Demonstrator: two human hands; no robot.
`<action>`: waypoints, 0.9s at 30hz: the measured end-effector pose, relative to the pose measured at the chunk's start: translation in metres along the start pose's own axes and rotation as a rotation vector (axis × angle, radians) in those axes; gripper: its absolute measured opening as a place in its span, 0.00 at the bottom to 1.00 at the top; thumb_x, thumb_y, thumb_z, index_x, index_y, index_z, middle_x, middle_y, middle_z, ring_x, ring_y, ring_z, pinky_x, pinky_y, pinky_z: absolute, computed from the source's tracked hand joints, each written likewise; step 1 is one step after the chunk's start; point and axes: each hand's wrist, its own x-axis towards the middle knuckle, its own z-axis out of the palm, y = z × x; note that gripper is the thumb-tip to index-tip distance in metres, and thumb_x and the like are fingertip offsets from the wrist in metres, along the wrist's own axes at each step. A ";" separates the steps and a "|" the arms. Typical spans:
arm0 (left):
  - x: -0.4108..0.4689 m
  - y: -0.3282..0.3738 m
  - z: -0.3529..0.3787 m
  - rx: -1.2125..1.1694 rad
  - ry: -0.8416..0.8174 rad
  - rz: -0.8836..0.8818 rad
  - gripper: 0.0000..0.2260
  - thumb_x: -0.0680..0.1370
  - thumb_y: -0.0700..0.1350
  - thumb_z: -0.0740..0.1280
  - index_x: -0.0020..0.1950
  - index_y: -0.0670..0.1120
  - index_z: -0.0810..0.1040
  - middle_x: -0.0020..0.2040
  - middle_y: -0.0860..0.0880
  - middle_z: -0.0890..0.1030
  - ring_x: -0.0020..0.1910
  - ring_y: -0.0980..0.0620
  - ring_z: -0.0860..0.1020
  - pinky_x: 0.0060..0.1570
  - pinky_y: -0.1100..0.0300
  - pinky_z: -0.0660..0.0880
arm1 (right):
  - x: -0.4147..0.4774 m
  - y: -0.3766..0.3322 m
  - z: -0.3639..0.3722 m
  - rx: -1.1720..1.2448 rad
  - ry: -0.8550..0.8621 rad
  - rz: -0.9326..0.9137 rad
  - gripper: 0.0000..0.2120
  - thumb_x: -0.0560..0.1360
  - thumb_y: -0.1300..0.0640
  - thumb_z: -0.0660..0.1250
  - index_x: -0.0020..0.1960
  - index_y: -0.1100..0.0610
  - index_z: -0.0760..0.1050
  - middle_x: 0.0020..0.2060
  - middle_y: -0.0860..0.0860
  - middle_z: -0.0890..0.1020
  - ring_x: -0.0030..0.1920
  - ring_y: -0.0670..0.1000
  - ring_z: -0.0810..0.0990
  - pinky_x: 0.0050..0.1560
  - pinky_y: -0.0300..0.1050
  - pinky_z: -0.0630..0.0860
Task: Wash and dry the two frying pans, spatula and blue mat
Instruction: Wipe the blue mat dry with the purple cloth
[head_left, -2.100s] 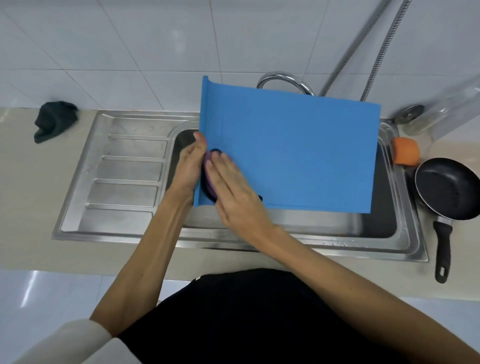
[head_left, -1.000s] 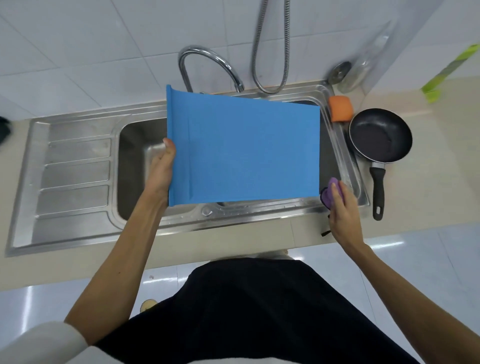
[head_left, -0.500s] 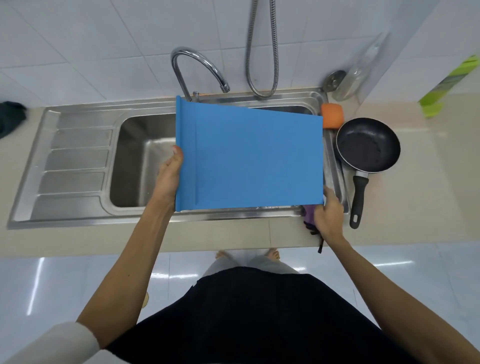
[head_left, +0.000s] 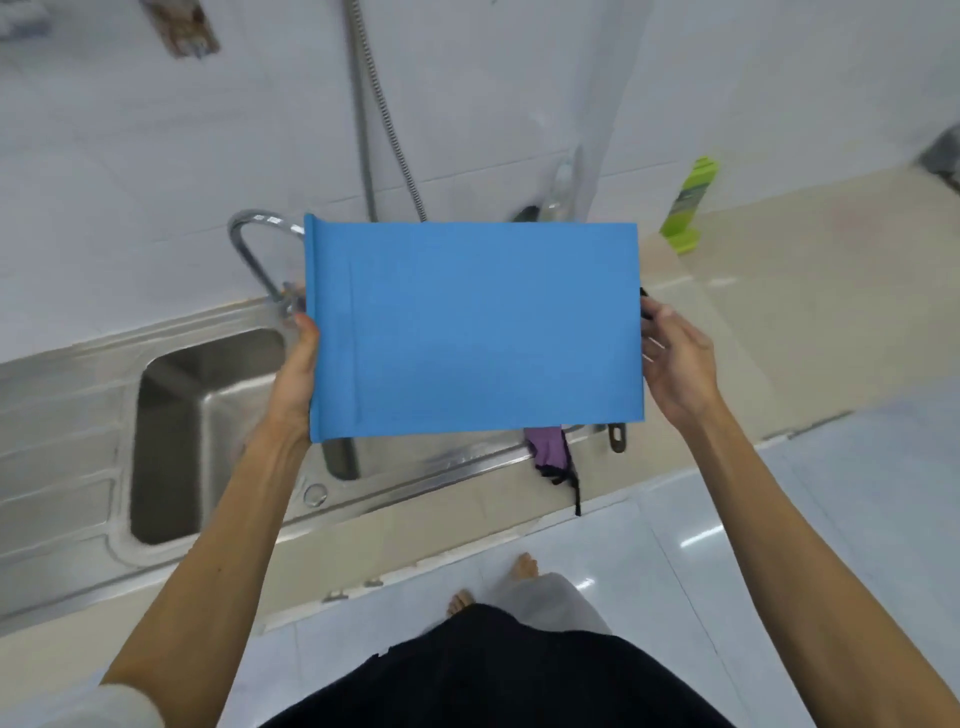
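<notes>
One flat blue rectangular mat (head_left: 472, 330) is held up in front of the steel sink (head_left: 171, 431), hiding most of its right half. Its left edge is gripped by the left hand (head_left: 296, 374), thumb in front. The right hand (head_left: 672, 358) is spread half open at the mat's right edge; contact cannot be made out. Below the mat, one purple scrubbing cloth (head_left: 548, 449) and one black pan handle tip (head_left: 617, 437) show partly. Behind the mat, one curved chrome tap (head_left: 254, 249) is partly covered.
</notes>
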 end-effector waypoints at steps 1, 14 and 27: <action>0.006 0.000 0.012 0.018 -0.044 -0.002 0.27 0.82 0.64 0.50 0.68 0.51 0.79 0.67 0.48 0.79 0.64 0.46 0.79 0.57 0.45 0.80 | -0.002 -0.009 -0.009 0.001 0.041 -0.019 0.11 0.85 0.56 0.61 0.54 0.57 0.82 0.50 0.50 0.86 0.46 0.51 0.81 0.43 0.43 0.77; 0.052 -0.046 0.269 0.113 -0.509 -0.146 0.34 0.75 0.72 0.56 0.69 0.50 0.78 0.70 0.45 0.77 0.68 0.43 0.76 0.66 0.42 0.74 | -0.019 -0.074 -0.229 0.117 0.525 -0.134 0.10 0.84 0.58 0.63 0.54 0.58 0.83 0.48 0.48 0.86 0.45 0.48 0.82 0.44 0.42 0.77; 0.042 -0.165 0.574 0.078 -0.596 -0.100 0.21 0.82 0.60 0.60 0.64 0.48 0.81 0.61 0.48 0.82 0.57 0.46 0.82 0.55 0.48 0.80 | 0.003 -0.185 -0.513 0.153 0.673 -0.230 0.09 0.83 0.59 0.65 0.47 0.59 0.82 0.43 0.50 0.84 0.37 0.46 0.80 0.39 0.40 0.77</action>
